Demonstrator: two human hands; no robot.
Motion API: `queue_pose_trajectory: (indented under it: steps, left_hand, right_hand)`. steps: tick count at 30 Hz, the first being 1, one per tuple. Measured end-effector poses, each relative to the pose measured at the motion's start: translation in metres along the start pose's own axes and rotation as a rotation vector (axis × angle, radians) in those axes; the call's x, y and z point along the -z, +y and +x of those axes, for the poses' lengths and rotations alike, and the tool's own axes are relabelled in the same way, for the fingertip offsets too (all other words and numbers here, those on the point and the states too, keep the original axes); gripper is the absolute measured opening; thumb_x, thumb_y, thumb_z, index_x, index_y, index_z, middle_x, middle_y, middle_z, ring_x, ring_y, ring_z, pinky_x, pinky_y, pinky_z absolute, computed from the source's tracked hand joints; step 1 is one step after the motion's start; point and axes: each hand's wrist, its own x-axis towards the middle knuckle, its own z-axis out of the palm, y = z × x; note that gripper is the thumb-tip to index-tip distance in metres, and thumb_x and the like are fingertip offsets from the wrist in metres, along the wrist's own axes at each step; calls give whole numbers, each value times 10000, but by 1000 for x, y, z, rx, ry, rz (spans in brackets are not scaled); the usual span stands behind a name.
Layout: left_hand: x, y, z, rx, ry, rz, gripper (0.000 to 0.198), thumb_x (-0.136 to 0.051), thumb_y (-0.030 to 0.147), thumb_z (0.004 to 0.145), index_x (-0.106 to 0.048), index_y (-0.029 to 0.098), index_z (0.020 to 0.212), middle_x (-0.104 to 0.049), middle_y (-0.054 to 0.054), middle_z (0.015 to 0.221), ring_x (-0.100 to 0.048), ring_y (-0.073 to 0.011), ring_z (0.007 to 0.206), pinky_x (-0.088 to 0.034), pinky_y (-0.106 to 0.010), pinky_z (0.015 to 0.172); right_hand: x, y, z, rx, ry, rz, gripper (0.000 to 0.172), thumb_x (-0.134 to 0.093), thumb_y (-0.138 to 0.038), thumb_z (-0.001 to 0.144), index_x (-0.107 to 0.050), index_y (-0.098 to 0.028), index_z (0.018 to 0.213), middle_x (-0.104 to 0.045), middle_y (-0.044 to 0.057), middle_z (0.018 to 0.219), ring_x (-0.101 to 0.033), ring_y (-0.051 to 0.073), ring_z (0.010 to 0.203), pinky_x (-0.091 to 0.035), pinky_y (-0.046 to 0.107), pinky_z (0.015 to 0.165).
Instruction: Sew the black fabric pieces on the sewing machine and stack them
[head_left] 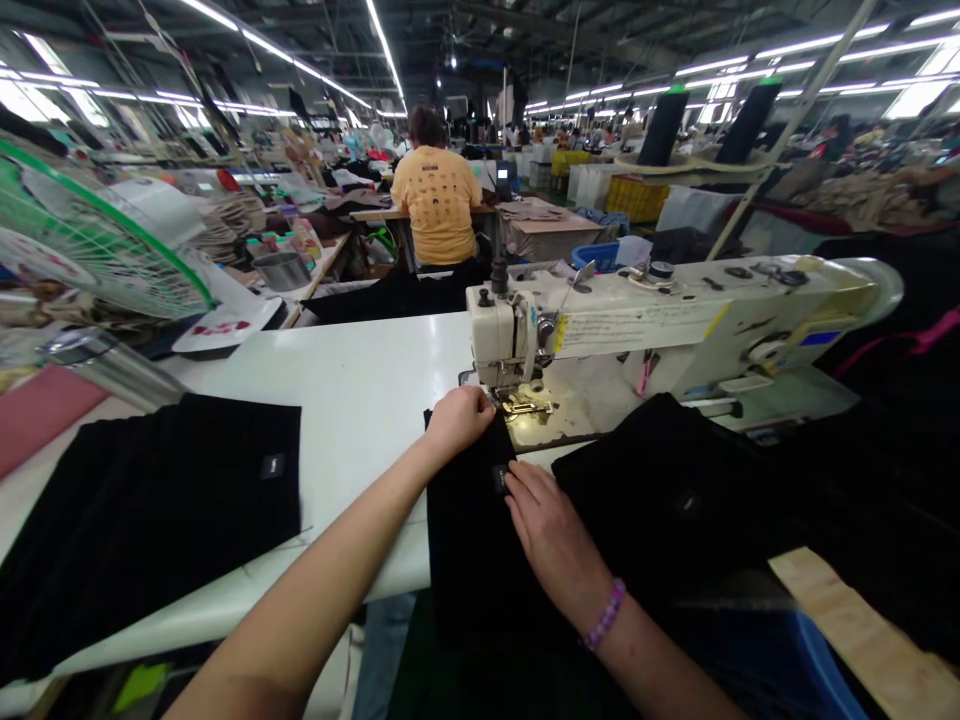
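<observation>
My left hand (461,420) is closed in a pinch on the upper end of a black fabric piece (469,540), just in front of the needle area of the sewing machine (502,345). My right hand (551,520), with a purple bead bracelet (604,615) on its wrist, lies with fingers stretched out on the same fabric. Its fingertips touch beside a small dark label (500,478); the thumb is hard to make out. From the machine the fabric hangs over the table's front edge.
Another labelled black piece (225,480) lies on the white table (360,370) at left. More black fabric (660,470) is heaped at right. A steel flask (112,365) and green fan (112,230) stand left. Ahead sits a person in a yellow shirt (437,205).
</observation>
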Motion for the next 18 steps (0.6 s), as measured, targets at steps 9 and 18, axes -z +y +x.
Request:
queue_pose_trajectory:
  steps: [9, 18]
  left_hand:
    - [-1, 0, 9, 37, -18, -19, 204, -543, 253, 831, -725, 184, 768, -750, -91, 815, -688, -218, 779, -465, -271, 679]
    - [0, 3, 7, 46, 4, -27, 226, -521, 274, 847, -717, 184, 780, -747, -95, 816, -689, -224, 773, -460, -276, 662]
  right_hand:
    - [6, 2, 9, -5, -27, 38, 298, -478, -49, 950, -654, -87, 1187, -675, 166, 1235, -618, 269, 1185, -554, 454, 1036]
    - [6, 0, 11, -42, -45, 33, 304, -485, -48, 955, -642, -91, 1213, -668, 158, 1254, -595, 279, 1199, -562, 459, 1019]
